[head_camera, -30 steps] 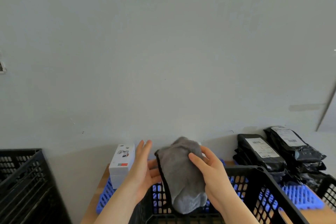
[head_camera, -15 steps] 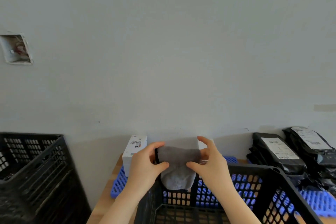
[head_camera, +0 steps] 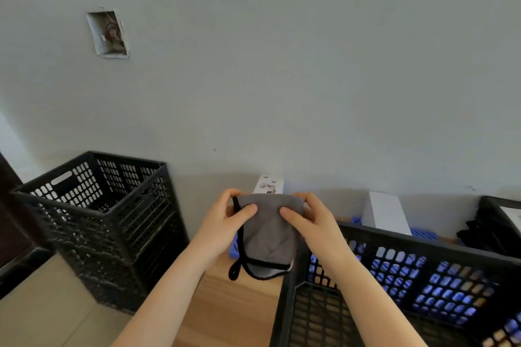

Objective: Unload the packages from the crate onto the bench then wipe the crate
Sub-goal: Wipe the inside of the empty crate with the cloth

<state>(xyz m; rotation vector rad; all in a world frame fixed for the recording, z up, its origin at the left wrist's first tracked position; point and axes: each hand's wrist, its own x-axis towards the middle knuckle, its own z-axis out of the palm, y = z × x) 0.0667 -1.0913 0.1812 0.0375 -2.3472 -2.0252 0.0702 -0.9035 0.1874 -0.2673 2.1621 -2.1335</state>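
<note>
A grey cloth [head_camera: 269, 231] with black edging hangs folded between my hands, above the left corner of the black crate [head_camera: 400, 245]. My left hand [head_camera: 225, 222] pinches its upper left edge, thumb on the front. My right hand [head_camera: 313, 220] pinches the upper right edge the same way. The crate stands on the wooden bench [head_camera: 234, 304], and its inside shows only bare mesh. Black packages [head_camera: 490, 234] lie at the far right beyond the crate.
A stack of black crates [head_camera: 107, 222] stands on the floor to the left of the bench. A white box [head_camera: 269, 184] and a second white box [head_camera: 384, 213] sit on a blue tray [head_camera: 423, 234] against the wall. An open wall socket hole [head_camera: 108, 34] is high up on the left.
My view has swung left, bringing the left crate stack and wall hole into sight. The cloth has been folded into a neater hanging shape, held by both hands at its top corners.
</note>
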